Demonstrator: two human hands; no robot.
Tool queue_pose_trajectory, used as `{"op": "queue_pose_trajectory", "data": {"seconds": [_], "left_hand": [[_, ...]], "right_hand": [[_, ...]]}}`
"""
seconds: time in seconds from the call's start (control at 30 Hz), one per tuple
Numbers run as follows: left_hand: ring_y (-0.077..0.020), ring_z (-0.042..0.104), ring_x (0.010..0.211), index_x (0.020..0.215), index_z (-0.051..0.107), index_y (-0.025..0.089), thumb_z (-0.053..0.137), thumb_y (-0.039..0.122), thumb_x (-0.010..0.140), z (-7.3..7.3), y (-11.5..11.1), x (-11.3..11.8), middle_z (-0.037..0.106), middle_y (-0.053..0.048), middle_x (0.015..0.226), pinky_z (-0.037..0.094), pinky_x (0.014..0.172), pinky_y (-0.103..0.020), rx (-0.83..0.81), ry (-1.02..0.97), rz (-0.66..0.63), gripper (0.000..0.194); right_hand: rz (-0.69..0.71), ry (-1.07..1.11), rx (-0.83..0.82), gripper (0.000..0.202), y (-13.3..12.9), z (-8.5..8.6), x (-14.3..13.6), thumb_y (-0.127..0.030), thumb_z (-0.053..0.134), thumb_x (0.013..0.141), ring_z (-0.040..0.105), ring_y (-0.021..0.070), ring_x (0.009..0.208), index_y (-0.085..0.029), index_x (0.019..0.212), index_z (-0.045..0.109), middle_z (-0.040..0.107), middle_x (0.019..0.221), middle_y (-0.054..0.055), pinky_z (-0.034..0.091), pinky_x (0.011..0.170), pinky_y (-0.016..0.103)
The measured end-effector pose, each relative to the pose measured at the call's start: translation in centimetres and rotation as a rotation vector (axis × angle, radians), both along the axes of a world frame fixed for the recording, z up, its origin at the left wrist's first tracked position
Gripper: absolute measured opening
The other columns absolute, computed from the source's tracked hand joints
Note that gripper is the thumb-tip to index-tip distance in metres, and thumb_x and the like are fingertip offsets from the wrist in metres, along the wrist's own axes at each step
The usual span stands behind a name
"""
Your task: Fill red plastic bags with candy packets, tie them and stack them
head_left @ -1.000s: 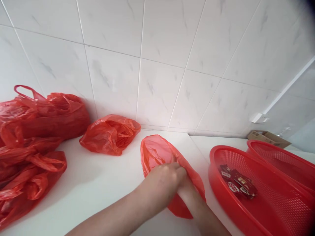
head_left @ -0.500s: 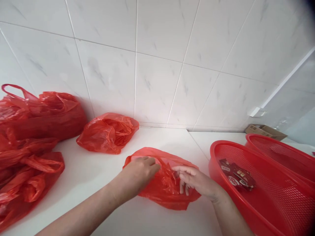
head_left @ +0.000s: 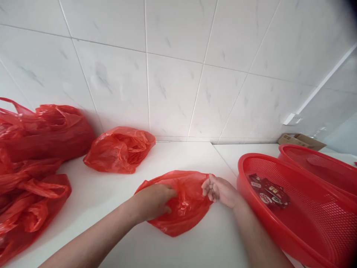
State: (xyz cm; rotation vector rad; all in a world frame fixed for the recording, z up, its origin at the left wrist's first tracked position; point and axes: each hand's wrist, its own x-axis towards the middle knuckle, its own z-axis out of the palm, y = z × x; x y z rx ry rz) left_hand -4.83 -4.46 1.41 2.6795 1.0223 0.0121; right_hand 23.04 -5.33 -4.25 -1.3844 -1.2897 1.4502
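A red plastic bag (head_left: 185, 203) lies spread on the white table in front of me, its mouth opened wide. My left hand (head_left: 156, 201) reaches over the bag's left side, thumb and fingers apart inside the mouth; part of the palm side is hidden. At the opposite edge, the curled fingers of my right hand (head_left: 219, 189) grip the bag's right rim. Through the thin plastic I make out folds and shine, but no contents.
On the right stands a red mesh basket (head_left: 264, 219) with several small dark-red packets (head_left: 272, 193); a second basket (head_left: 315, 156) sits behind it. A cardboard box (head_left: 302, 141) is near the wall. Red bags (head_left: 119, 150) and filled bags (head_left: 52, 134) lie left.
The bag's crumpled middle has been spread out into a rounder opening. My right hand has moved from inside the bag to its right rim; my left hand has shifted slightly left.
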Motion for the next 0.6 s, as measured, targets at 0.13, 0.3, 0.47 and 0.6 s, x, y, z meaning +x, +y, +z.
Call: {"op": "queue_pose_trajectory", "data": {"seconds": [0.13,0.3,0.47,0.6], "left_hand": [[-0.0197,0.061,0.090,0.099,0.062,0.022,0.045,0.020,0.091,0.6,-0.6,1.0,0.065,-0.003,0.098,0.050,0.074,-0.033,0.108,-0.089,-0.051,0.019],[-0.0403,0.013,0.141,0.130,0.049,0.025,0.069,0.053,0.071,-3.0,2.0,2.0,0.024,-0.013,0.154,0.010,0.109,-0.066,0.278,-0.120,0.094,0.068],[-0.0443,0.020,0.139,0.129,0.052,0.021,0.056,0.076,0.066,-6.9,6.0,0.6,0.030,-0.018,0.152,0.021,0.105,-0.067,0.127,-0.046,0.201,0.084],[-0.0387,0.019,0.141,0.127,0.052,0.025,0.064,0.063,0.070,-6.0,5.6,-0.2,0.030,-0.014,0.152,0.021,0.108,-0.063,0.169,-0.100,0.217,0.070]], "right_hand": [[-0.059,-0.125,0.196,0.042,-1.1,1.2,-3.1,-0.057,0.045,0.086,0.064,0.0182,0.076,-0.018,0.088,0.061,0.068,0.088,0.009,0.050,0.064,0.030],[-0.036,-0.768,0.352,0.067,-1.0,0.2,-5.5,-0.038,0.068,0.069,0.031,0.0308,0.134,-0.026,0.132,0.049,0.042,0.142,0.007,0.022,0.110,0.049],[0.067,-0.923,0.286,0.078,-0.8,-1.1,-4.0,-0.046,0.068,0.068,0.029,0.0339,0.135,-0.024,0.139,0.043,0.039,0.147,0.007,0.028,0.108,0.050],[0.013,-0.978,0.389,0.070,-1.2,-0.4,-3.5,-0.045,0.068,0.072,0.042,0.0295,0.128,-0.022,0.135,0.048,0.048,0.140,0.007,0.037,0.103,0.043]]}}
